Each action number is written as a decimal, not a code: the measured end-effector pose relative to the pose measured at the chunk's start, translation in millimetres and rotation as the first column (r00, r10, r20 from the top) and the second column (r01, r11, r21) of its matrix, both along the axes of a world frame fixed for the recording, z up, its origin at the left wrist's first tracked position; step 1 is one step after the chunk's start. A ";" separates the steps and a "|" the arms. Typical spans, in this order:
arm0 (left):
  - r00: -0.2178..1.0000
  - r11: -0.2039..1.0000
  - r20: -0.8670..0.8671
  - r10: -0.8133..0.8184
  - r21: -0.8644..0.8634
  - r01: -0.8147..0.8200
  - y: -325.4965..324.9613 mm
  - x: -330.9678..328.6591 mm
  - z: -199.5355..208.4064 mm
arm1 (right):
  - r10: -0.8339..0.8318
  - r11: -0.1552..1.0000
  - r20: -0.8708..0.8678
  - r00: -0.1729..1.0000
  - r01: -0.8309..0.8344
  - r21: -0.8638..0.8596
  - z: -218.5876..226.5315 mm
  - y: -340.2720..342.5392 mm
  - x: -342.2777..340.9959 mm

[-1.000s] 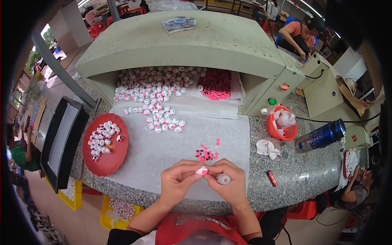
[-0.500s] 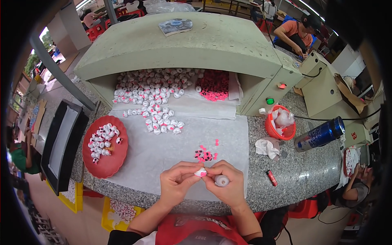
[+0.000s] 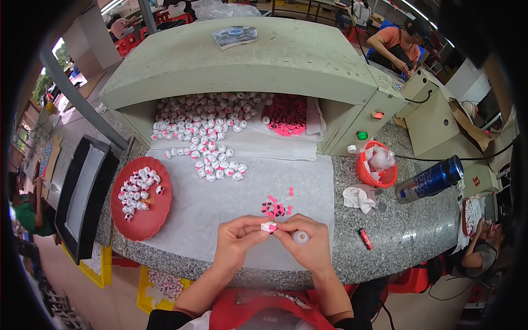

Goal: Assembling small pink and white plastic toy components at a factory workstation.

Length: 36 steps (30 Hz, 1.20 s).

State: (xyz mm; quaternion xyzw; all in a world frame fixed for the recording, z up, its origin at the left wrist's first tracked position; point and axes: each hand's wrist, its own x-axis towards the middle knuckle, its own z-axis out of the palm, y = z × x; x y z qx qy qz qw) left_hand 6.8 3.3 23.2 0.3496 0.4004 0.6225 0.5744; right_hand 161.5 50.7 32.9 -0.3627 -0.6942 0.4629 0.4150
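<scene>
Between the fingertips of both hands sits a small white figure head with a pink piece on it [image 3: 268,226]. My left hand [image 3: 236,237] pinches it from the left. My right hand [image 3: 302,239] presses on its right side and also keeps a whitish bottle [image 3: 301,237] tucked in the curled fingers. Just beyond my fingers lie small pink and black bow-shaped pieces [image 3: 274,209] on white paper [image 3: 247,190]. Farther off, a heap of similar white heads [image 3: 206,118] spreads out from a pale green metal box, beside a pile of pink pieces [image 3: 287,115].
A red scalloped plate [image 3: 157,220] with white pieces stands left, next to a black tray [image 3: 82,198]. The green metal box [image 3: 236,71] spans the back. At right are a red basket [image 3: 363,175], crumpled tissue [image 3: 358,199], a blue tumbler [image 3: 429,180] and a red tube [image 3: 366,238].
The small head has turned slightly in my fingertips and sits a little higher. My right hand and its bottle have tilted slightly upward.
</scene>
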 end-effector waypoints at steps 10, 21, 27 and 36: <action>0.998 0.999 0.066 -0.017 -0.048 0.020 -2.8 6.1 14.7 | 0.105 0.994 -0.233 0.967 -0.098 0.039 -5.1 5.8 4.4; 0.962 0.993 -0.264 0.065 0.111 -0.037 -5.3 10.6 8.1 | 0.066 0.887 -0.431 0.900 -0.251 -0.387 -9.6 -0.5 5.3; 0.953 0.991 -0.296 0.067 0.131 -0.029 -8.7 8.8 9.0 | 0.040 0.880 -0.473 0.880 -0.256 -0.401 -10.6 -4.7 3.2; 0.998 0.991 -0.049 -0.029 0.129 0.036 1.3 -1.7 9.8 | 0.035 0.982 -0.217 0.976 0.007 0.189 -5.9 -5.3 -5.7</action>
